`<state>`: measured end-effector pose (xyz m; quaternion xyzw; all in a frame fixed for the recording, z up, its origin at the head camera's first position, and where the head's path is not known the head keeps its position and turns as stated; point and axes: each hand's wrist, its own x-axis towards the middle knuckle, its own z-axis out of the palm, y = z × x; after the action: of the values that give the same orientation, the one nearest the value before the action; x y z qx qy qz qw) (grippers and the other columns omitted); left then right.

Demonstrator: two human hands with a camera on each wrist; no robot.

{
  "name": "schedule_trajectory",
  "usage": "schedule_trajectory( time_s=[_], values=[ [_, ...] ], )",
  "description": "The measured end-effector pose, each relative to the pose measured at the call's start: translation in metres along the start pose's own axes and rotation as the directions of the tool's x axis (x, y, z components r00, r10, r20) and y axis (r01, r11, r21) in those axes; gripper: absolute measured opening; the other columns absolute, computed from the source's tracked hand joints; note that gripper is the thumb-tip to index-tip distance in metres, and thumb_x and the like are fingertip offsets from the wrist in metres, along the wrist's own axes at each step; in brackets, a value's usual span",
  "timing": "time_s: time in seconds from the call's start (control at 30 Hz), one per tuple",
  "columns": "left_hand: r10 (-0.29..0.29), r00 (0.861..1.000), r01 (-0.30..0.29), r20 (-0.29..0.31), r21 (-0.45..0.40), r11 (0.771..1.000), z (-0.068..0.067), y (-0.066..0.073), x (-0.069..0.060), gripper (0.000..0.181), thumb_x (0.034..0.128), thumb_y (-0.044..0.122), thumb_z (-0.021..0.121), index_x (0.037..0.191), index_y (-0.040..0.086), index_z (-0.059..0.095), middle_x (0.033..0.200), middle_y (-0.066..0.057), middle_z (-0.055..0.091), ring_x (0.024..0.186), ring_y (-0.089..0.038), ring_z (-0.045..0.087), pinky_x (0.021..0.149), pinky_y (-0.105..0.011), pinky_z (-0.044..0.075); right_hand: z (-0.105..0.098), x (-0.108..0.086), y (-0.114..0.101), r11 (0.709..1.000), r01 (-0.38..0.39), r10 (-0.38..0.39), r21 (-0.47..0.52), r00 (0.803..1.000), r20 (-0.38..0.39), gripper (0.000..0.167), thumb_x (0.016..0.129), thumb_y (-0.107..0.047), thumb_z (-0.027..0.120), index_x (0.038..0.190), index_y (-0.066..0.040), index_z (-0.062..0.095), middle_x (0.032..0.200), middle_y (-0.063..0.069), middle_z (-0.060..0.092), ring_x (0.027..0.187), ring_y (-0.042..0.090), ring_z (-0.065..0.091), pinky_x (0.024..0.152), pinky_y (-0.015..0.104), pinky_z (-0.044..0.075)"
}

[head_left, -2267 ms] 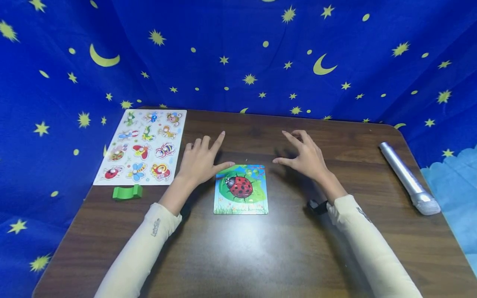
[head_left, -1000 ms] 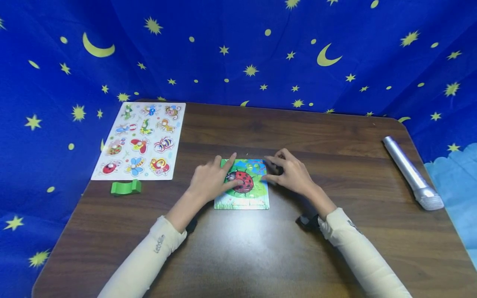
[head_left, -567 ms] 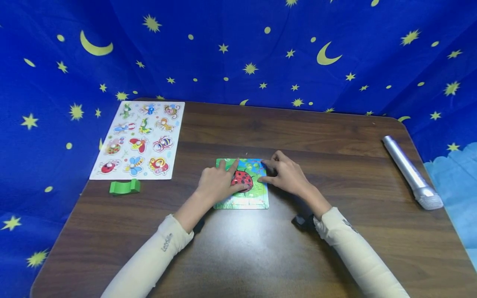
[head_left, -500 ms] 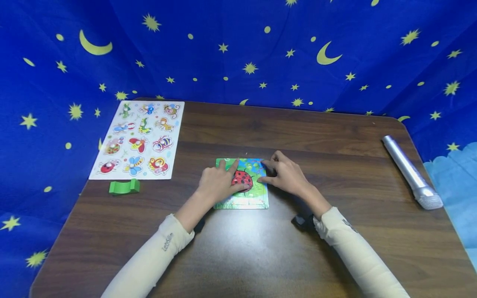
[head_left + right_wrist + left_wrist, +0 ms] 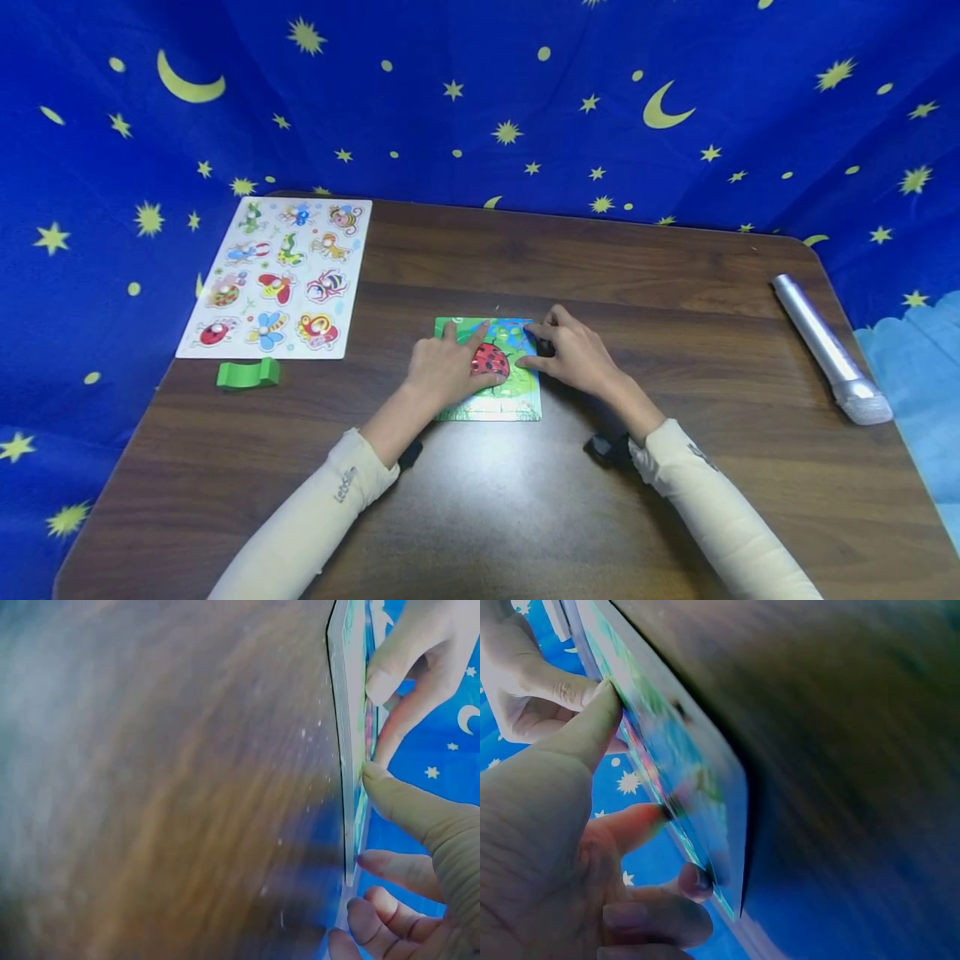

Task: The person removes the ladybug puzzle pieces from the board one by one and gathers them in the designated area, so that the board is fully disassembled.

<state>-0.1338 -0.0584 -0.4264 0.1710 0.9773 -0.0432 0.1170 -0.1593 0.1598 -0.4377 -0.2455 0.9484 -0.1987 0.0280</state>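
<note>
A small square jigsaw puzzle (image 5: 501,407) with a red ladybug picture lies flat on the wooden table, in the middle of the head view. On its left half rests my left hand (image 5: 438,368), with thumb, forefinger and middle finger spread and their tips on the picture. My right hand (image 5: 581,354) is at the puzzle's right edge, its thumb and forefinger touching the face near the upper right corner. The left wrist view shows the puzzle (image 5: 697,772) edge-on under the left fingertips. In the right wrist view, the right thumb (image 5: 409,799) presses the puzzle's face.
At the back left lies a white insect peg puzzle board (image 5: 255,321). A green curved block (image 5: 248,374) sits just in front of it. A silver microphone-shaped object (image 5: 828,346) lies near the right edge. A blue starry curtain (image 5: 420,108) hangs behind the table (image 5: 637,267).
Both hands have come down onto the ladybug puzzle from beside it. The left hand has slid rightward across the picture; the right hand has moved in to the right edge. The view has tilted slightly.
</note>
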Motion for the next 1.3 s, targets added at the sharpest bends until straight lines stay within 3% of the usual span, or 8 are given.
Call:
schedule_trajectory(
  time_s=[0.4,0.7,1.07,1.3],
  values=[
    [0.004,0.998,0.002,0.064,-0.101,0.995,-0.008,-0.002,0.004,0.089,0.0867,0.082,0.039,0.158,0.031,0.023,0.149,-0.029,0.042,0.048,-0.012,0.033,0.047,-0.027,0.031,-0.003,0.005,-0.009,0.993,-0.096,0.092,0.071,0.994,0.054,0.07,0.081,-0.037,0.083,0.133,0.003,0.059,0.103,0.011,0.053,0.073,0.016,0.044,0.058,0.027,0.036],
    [-0.021,1.0,0.021,0.0,-0.064,0.998,-0.007,-0.001,0.005,0.086,0.0852,0.079,0.048,0.155,0.033,0.029,0.143,-0.028,0.05,0.047,-0.01,0.034,0.045,-0.025,0.032,-0.004,0.005,-0.01,0.993,-0.094,0.093,0.075,0.995,0.019,0.07,0.078,-0.037,0.084,0.132,0.002,0.062,0.103,0.011,0.054,0.077,0.018,0.049,0.063,0.031,0.04],
    [-0.035,0.999,0.035,0.001,-0.076,0.997,-0.008,0.0,0.003,0.087,0.0835,0.079,0.049,0.155,0.034,0.03,0.137,-0.027,0.054,0.048,-0.012,0.034,0.045,-0.026,0.03,0.002,-0.002,-0.018,0.997,-0.073,0.073,0.002,0.994,-0.084,0.07,0.076,-0.036,0.087,0.127,0.006,0.063,0.098,0.011,0.053,0.071,0.018,0.048,0.058,0.031,0.043],
    [-0.034,0.999,0.034,0.003,-0.08,0.996,-0.004,0.001,0.004,0.088,0.0831,0.08,0.049,0.156,0.034,0.029,0.139,-0.028,0.053,0.047,-0.011,0.031,0.045,-0.026,0.029,0.007,0.0,-0.013,0.989,-0.138,0.141,0.06,0.989,-0.042,0.07,0.077,-0.037,0.086,0.127,0.006,0.063,0.101,0.011,0.052,0.075,0.019,0.049,0.063,0.033,0.046]
  ],
)
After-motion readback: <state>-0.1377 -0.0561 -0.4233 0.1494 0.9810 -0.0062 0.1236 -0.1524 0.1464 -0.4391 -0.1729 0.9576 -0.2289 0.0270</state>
